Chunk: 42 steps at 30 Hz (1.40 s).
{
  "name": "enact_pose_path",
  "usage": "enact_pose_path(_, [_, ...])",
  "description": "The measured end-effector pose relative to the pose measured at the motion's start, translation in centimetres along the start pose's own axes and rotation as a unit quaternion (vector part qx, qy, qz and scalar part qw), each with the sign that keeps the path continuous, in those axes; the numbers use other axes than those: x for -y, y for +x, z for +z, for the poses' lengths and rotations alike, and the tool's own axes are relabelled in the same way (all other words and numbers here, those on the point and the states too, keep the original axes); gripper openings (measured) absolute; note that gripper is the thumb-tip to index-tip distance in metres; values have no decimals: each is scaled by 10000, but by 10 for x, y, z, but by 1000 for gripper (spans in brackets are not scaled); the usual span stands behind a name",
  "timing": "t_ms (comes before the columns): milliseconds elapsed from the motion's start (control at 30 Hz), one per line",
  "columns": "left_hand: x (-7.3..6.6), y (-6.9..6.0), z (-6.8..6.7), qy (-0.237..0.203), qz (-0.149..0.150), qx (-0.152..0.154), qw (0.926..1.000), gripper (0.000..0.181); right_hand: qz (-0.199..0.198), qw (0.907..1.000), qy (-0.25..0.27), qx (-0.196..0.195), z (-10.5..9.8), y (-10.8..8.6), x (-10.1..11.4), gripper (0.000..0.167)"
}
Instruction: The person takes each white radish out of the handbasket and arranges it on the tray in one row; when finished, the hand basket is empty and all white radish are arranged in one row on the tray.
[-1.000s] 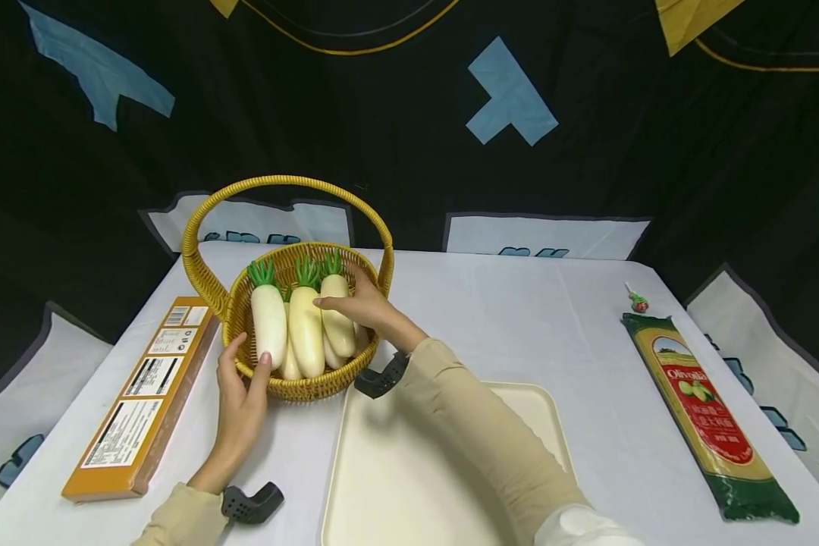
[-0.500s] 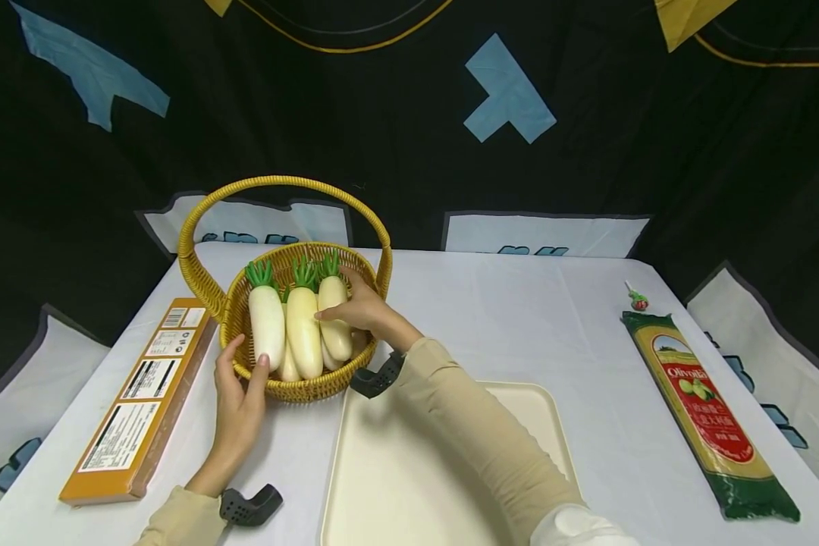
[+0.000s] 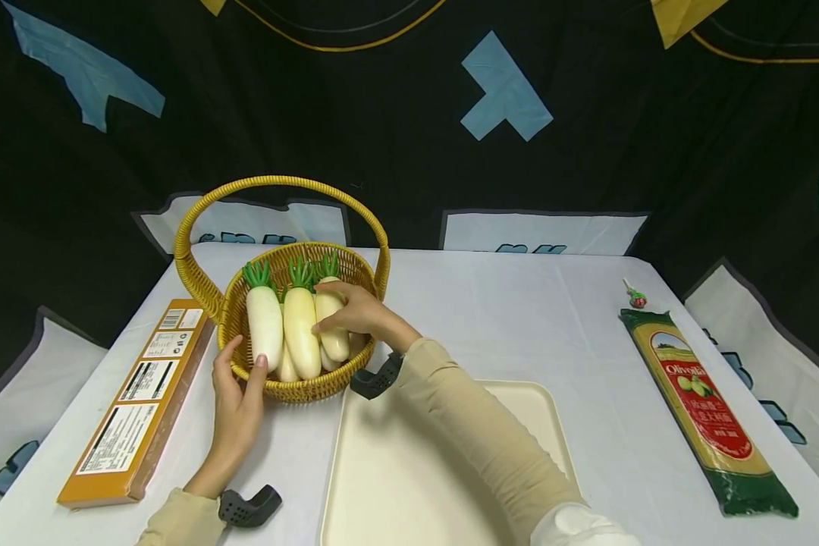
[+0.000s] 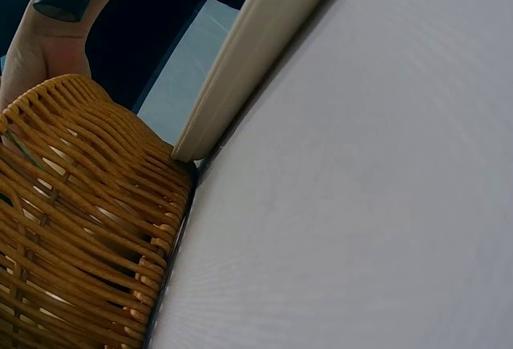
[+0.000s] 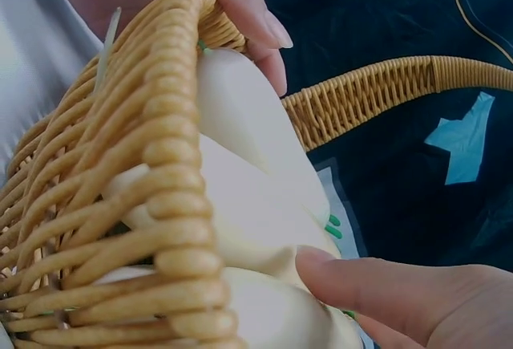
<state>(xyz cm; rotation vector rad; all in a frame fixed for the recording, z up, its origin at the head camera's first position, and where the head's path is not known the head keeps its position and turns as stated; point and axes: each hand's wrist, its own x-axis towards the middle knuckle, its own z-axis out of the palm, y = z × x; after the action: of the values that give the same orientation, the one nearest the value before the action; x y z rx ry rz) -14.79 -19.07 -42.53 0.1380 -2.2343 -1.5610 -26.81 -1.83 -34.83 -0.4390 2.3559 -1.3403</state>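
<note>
A yellow wicker basket [image 3: 307, 391] with a tall arched handle stands at the left of the table. Several white radishes with green tops lie in it: a left one [image 3: 265, 326], a middle one [image 3: 303, 337] and a right one [image 3: 337, 346] on top. My left hand [image 3: 235, 413] grips the basket's front left rim, thumb over the edge. Over the right radish, my right hand [image 3: 365, 312] holds it with curled fingers across its upper part and the thumb [image 5: 337, 277] on its side. Radishes underneath are partly hidden.
A cream tray [image 3: 382, 478] lies in front of the basket, under the right forearm. An orange box [image 3: 136, 409] is at the left. A green and gold pasta packet [image 3: 703, 409] lies at the right, with a small lollipop [image 3: 636, 299] above it.
My right hand's fingers have come from the far side of the right radish to over its upper part. The left hand stays on the rim; the view has shifted slightly.
</note>
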Motion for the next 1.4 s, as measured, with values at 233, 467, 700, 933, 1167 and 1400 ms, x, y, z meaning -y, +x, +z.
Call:
enact_pose_path(233, [0,-1,-1,27,-44,-6,10000,53,61,9999,-104,122,1,-1,0,64])
enact_pose_path(467, [-1,-2,-1,57,-87,-9,9999,53,47,9994,152,298,1,0,-4,60])
enact_pose_path(700, [1,-2,-2,76,-90,15,9999,53,17,9958,758,522,-1,-1,-8,59])
enact_pose_path(933, [0,-3,-2,87,-94,10,9999,53,145,9860,1437,836,-9,-2,-12,58])
enact_pose_path(1167, [1,-2,-2,81,-56,-38,9999,53,266,9626,2471,1079,-14,-2,-16,52])
enact_pose_path(1400, [-2,0,-2,29,-21,53,10000,54,137,9385,3246,1168,-21,-13,-17,51])
